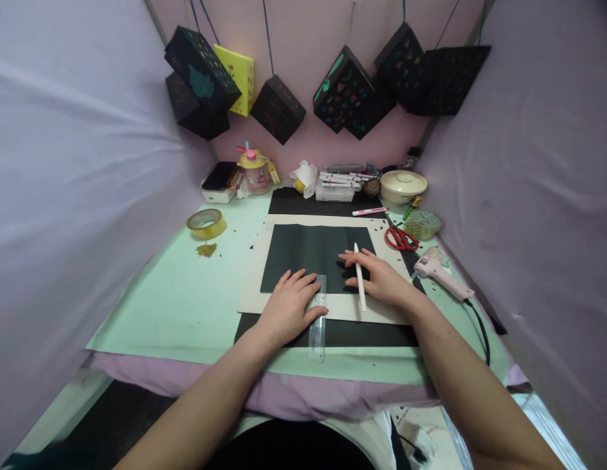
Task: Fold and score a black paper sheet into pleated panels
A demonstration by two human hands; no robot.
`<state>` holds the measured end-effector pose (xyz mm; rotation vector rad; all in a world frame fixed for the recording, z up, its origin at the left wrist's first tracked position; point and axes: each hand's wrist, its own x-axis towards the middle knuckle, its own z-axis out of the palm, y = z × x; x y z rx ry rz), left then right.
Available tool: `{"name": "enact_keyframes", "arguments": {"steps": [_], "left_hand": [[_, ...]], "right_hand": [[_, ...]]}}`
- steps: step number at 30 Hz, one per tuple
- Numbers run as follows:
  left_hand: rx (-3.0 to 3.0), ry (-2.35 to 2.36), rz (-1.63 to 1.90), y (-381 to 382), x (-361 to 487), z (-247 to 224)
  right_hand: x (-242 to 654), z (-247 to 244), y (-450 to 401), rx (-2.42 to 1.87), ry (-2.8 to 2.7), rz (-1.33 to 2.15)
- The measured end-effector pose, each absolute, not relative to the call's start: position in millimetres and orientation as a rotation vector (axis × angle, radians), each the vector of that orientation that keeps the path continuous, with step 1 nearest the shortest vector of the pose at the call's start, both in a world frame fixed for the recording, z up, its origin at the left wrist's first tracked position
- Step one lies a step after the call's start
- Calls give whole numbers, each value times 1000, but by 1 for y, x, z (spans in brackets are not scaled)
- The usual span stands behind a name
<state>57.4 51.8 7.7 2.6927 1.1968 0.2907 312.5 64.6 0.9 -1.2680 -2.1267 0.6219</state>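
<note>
A black sheet [308, 251] lies on a pale board [249, 297] at the middle of the table. My left hand [294, 307] rests flat with fingers spread, over the sheet's lower edge and beside a clear ruler [317, 349]; its thumb lies across the ruler. The ruler stands upright in the view, its lower end past the board. My right hand [376, 277] holds a white pen [360, 284] between its fingers, over the sheet's right part. The pen's one end points away from me, the other toward me.
Yellow tape roll [206, 224] sits at left. Red-handled scissors [401, 239], a pink glue gun [443, 277] with a cord and a pink cutter [369, 211] lie at right. Along the back stand a jug [256, 173], markers [340, 179] and a lidded bowl [403, 186]. Black boxes [278, 109] hang above.
</note>
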Motion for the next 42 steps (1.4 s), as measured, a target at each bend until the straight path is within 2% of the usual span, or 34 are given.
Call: {"name": "enact_keyframes", "arguments": {"steps": [7, 42], "left_hand": [[2703, 1198, 316, 51, 59, 4], [2689, 1209, 295, 46, 59, 4]], "right_hand": [[287, -3, 60, -1144, -2195, 680], [286, -7, 61, -1185, -2189, 741]]}}
